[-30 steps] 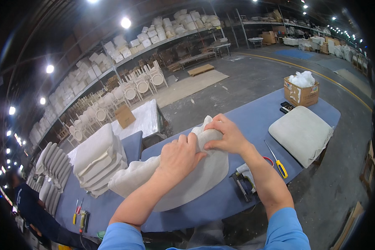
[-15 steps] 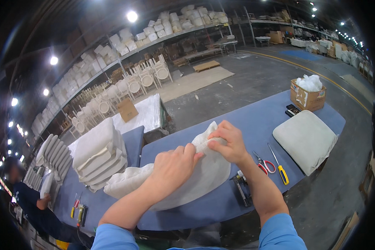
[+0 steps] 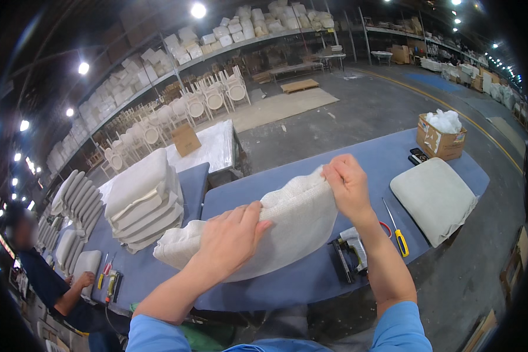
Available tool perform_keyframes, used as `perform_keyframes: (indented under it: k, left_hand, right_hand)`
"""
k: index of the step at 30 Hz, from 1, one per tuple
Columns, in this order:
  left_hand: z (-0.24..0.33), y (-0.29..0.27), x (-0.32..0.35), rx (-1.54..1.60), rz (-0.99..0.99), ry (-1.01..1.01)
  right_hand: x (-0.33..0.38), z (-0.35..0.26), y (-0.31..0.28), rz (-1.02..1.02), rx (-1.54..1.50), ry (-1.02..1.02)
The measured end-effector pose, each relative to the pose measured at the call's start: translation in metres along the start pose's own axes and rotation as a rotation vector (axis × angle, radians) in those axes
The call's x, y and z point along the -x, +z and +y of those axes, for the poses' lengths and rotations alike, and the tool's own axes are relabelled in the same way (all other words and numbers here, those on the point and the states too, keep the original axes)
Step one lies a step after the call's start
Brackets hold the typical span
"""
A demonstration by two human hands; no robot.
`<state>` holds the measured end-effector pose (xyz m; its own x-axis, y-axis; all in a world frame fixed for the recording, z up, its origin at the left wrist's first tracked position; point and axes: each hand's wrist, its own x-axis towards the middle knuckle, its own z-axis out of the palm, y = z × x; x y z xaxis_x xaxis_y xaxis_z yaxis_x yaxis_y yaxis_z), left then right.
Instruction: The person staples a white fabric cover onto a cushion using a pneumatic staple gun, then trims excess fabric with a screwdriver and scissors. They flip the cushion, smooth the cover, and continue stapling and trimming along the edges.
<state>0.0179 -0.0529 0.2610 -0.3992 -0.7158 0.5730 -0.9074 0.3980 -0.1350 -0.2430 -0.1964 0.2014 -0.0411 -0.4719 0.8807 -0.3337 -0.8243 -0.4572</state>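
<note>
Head view showed me the right hand [image 3: 349, 185] pinched tight on the upper right corner of a pale cushion [image 3: 299, 229], and the left hand [image 3: 232, 239] curled over its ruffled upper edge, gripping it. I saw the cushion tilted up over the blue worktop [image 3: 375, 161], between a stack of cushions [image 3: 144, 202] and a stapler [image 3: 352, 252]; a yellow-handled screwdriver [image 3: 400, 239] lay farther right.
</note>
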Motion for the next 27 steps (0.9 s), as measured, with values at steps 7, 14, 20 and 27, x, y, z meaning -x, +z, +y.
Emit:
perform_keyframes:
  k: [7, 14, 20, 27]
  left_hand:
    - [-0.013, 0.004, 0.015, -0.103, -0.009, -0.008]
    - [-0.025, 0.001, 0.005, -0.071, -0.044, 0.014]
    - [-0.038, 0.005, -0.002, -0.041, -0.048, 0.004]
    - [-0.044, 0.009, -0.005, -0.059, -0.038, 0.017]
  right_hand:
    - [0.012, -0.090, 0.073, -0.139, 0.196, -0.481]
    - [-0.009, -0.051, 0.075, -0.153, 0.284, -0.344]
    - [-0.030, -0.028, 0.067, -0.174, 0.293, -0.249]
    - [-0.035, 0.004, 0.052, -0.149, 0.184, -0.026]
